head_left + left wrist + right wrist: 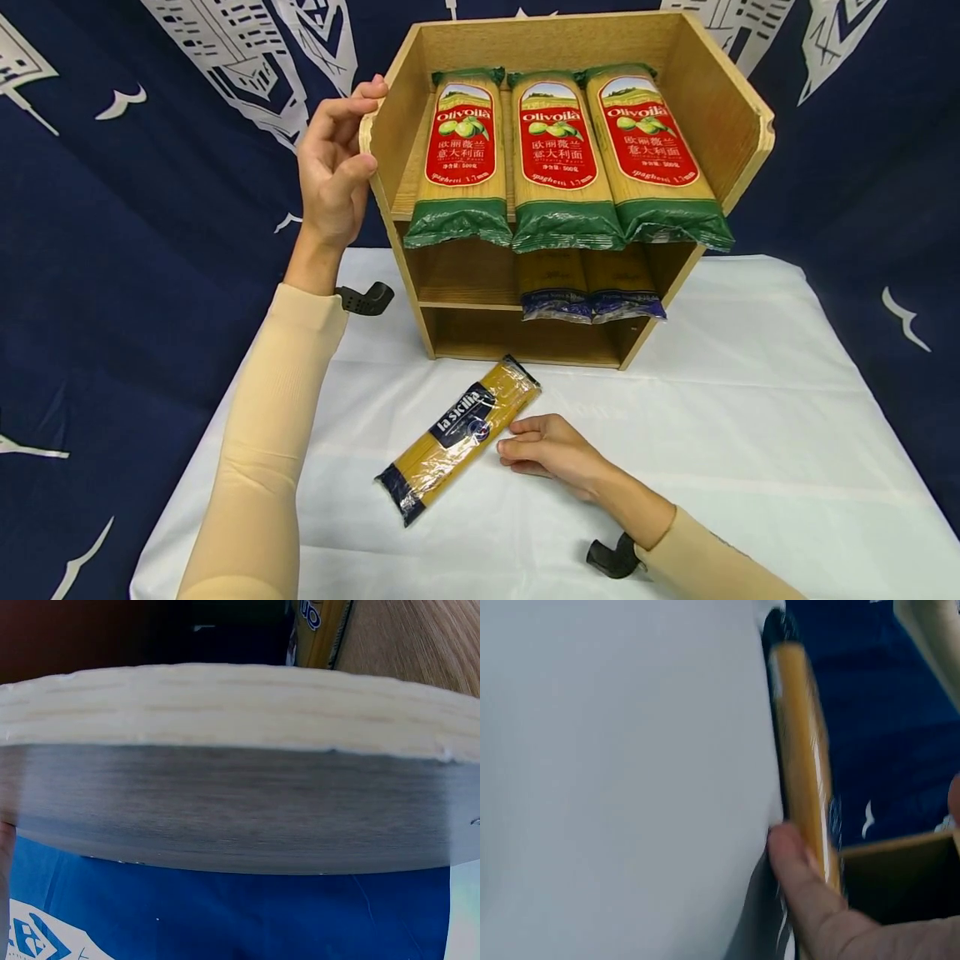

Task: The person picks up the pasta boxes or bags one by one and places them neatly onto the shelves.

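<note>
My left hand (pixel 335 158) holds the left side panel of a wooden shelf (pixel 731 125), thumb at its front edge. Up close, the left wrist view shows that panel's pale edge (pixel 225 709). A yellow pack of la Sicilia spaghetti (pixel 461 433) with dark blue ends lies slanted on the white cloth before the shelf. Beside its right long edge is my right hand (pixel 558 454), fingers loosely bent. In the right wrist view one finger (pixel 802 877) lies against or very near the pack's side (pixel 802 750); contact is unclear, and the other fingers are hidden.
Three green-ended Olivoila spaghetti packs (pixel 562 150) lie side by side on the top shelf, ends jutting out. Two blue-ended packs (pixel 555 292) sit at the right of the middle level. A white cloth (pixel 765 467) covers the table; a dark blue patterned curtain (pixel 135 250) hangs behind.
</note>
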A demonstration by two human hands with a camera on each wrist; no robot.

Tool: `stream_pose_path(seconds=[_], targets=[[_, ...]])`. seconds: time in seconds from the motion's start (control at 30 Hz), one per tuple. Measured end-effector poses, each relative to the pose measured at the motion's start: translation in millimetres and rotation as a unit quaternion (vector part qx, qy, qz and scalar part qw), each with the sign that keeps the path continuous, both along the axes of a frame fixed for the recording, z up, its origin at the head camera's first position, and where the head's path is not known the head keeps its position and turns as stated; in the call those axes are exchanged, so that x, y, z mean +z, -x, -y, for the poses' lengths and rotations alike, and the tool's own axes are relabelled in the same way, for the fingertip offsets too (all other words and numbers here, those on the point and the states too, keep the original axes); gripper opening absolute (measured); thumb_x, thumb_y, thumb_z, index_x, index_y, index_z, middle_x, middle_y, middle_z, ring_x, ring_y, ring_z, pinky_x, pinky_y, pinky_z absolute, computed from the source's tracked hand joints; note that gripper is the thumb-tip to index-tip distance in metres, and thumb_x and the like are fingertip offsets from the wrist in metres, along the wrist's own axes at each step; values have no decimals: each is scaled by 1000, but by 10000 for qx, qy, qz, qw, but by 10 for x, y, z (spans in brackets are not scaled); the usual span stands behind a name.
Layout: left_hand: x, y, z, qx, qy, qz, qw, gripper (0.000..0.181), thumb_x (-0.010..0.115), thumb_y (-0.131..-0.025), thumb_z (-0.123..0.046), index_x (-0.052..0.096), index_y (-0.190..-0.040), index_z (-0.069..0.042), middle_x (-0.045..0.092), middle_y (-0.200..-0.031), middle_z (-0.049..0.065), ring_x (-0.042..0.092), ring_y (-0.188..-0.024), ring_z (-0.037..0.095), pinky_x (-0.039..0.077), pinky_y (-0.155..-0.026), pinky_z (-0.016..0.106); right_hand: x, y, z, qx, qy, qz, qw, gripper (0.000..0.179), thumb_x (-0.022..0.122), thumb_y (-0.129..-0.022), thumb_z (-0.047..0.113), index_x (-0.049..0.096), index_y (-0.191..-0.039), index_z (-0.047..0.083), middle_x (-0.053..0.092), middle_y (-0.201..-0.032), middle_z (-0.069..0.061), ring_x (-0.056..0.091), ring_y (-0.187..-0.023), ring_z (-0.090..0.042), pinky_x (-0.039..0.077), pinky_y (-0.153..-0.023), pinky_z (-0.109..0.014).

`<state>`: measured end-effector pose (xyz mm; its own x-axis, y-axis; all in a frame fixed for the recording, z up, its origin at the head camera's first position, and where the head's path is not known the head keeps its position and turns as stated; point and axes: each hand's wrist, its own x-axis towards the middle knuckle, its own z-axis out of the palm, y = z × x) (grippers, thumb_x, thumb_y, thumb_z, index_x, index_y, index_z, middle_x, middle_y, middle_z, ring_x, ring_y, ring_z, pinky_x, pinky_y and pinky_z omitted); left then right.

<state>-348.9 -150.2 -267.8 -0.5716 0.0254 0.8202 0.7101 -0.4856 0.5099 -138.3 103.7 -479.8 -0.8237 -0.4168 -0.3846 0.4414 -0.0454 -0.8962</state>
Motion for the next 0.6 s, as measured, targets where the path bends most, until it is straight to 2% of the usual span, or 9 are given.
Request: stream_pose_path(seconds=[0.1,0.27,0.37,0.43,0.5,0.6], targets=[[-3,0,1,-16,-16,19,10000,52,80,-63,-20,64,-108,4,64,-126,19,44,-140,36,30,-120,44,28,-78,124,-605,290,399,9969,60,69,-91,8,36,-131,-24,64,-112,-24,67,-103,-29,53,-100,-44],[-5,0,-5,-28,-45,-34,10000,52,80,-64,-19,65,-108,4,64,-125,19,44,-140,37,29,-121,44,63,-181,332,-1594,966,851,9788,22,64,-90,-2,48,-104,-9,61,-102,-17,62,-100,-27,45,-110,-47],[-8,-4,-2,-26,-65,-45,10000,52,81,-64,-20,65,-108,4,64,-125,18,44,-139,37,29,-121,44,66,-203,424,-1885,1273,1024,9684,13,59,-91,-6,53,-101,-12,60,-102,-19,60,-100,-26,38,-114,-50],[-9,-5,1,-54,-92,-7,9999,53,82,-63,-20,65,-107,4,64,-125,19,45,-139,37,30,-121,44,64,-203,468,-2046,1368,1153,9624,16,58,-92,-8,55,-105,-17,60,-103,-21,60,-100,-26,37,-115,-50],[-7,-5,3,-81,-108,36,9999,54,83,-62,-20,64,-107,4,64,-125,19,45,-139,36,30,-120,44,68,-191,508,-2178,1390,1276,9576,19,58,-91,-9,55,-107,-18,59,-103,-20,60,-98,-25,38,-115,-48],[-12,7,-1,-95,-84,-8,9999,55,84,-63,-21,65,-108,4,64,-125,19,45,-139,36,30,-121,44,85,-161,563,-2306,1267,1364,9551,14,61,-87,-11,58,-100,-12,60,-99,-15,57,-92,-22,43,-108,-42]])
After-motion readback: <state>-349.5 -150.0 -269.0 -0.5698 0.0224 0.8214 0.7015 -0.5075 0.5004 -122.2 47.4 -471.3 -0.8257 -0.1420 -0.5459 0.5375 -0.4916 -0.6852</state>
